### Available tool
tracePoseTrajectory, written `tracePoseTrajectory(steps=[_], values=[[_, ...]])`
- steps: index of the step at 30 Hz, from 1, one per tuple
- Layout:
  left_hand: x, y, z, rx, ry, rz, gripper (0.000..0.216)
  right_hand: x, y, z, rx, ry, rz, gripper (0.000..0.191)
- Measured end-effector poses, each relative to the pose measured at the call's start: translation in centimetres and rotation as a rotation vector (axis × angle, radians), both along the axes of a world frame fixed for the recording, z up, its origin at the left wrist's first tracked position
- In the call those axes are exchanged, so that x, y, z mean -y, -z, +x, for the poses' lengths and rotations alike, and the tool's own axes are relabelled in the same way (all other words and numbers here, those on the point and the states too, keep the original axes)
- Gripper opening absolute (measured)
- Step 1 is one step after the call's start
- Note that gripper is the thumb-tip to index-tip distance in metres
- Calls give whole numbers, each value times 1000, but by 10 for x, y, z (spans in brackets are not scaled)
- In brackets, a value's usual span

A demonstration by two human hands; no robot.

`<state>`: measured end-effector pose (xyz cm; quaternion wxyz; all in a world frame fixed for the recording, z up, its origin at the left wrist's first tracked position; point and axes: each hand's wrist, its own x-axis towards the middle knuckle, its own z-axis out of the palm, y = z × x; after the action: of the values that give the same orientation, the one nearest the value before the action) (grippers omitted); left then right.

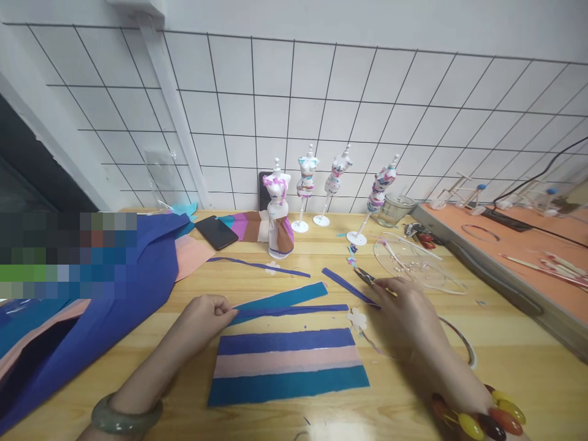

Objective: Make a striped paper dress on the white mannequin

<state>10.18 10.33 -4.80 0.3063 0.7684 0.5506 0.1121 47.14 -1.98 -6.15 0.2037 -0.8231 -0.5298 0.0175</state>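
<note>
My left hand [209,315] is closed in a pinch on the left ends of a teal strip [285,297] and a narrow dark blue strip [303,310], which lie fanned out to the right. My right hand [404,306] rests low over the table, its fingers closed around the handle end of small scissors [364,275]; their dark tips point away to the left and the handles are hidden. Another blue strip [349,286] runs to just under its fingertips. Nearer me lies a flat panel [287,365] of blue, pink and teal bands.
Several small white dress forms [278,199] stand along the wall, one with a brown skirt. A black phone [217,233] lies at back left, a pile of blue fabric [156,275] at left. A glass jar [395,210] and an orange-topped surface [542,245] are at right.
</note>
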Motion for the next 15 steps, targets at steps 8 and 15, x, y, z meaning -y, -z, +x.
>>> tracePoseTrajectory(steps=[8,15], values=[[-1,4,-4,-19,3,37,37,3,11,21,66,81,-97,27],[-2,2,-2,-35,-2,40,36,7,4,19,-163,9,-55,38]])
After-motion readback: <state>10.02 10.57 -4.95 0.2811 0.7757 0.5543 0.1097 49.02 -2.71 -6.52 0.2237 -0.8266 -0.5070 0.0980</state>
